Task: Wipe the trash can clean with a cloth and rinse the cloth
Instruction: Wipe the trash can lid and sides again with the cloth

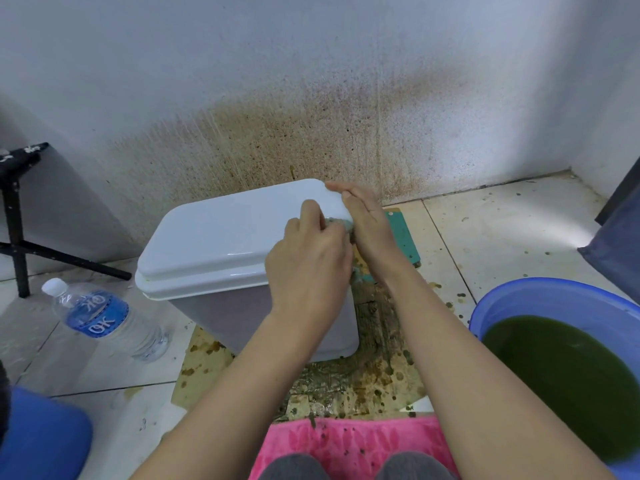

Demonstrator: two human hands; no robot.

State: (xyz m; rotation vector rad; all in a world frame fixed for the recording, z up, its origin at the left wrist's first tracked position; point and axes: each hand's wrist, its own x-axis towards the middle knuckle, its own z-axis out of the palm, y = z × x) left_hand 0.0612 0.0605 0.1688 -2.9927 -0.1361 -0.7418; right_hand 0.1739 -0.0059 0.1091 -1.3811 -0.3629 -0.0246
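Observation:
A white trash can (pixel 214 244) with a shut lid stands on the dirty tiled floor against the stained wall. My left hand (pixel 308 268) grips a small grey-green cloth (pixel 337 224) and presses it on the right edge of the lid. A bit of the cloth also shows below that hand. My right hand (pixel 363 216) lies with straight fingers against the lid's far right corner, right beside the cloth. Most of the cloth is hidden by my left hand.
A blue basin (pixel 540 296) of dark green water stands at the right. A plastic water bottle (pixel 104 317) lies on the floor at the left. A pink towel (pixel 349 441) lies near my knees. A green board (pixel 401 233) lies behind the can, and black stand legs (pixel 17 237) are at the far left.

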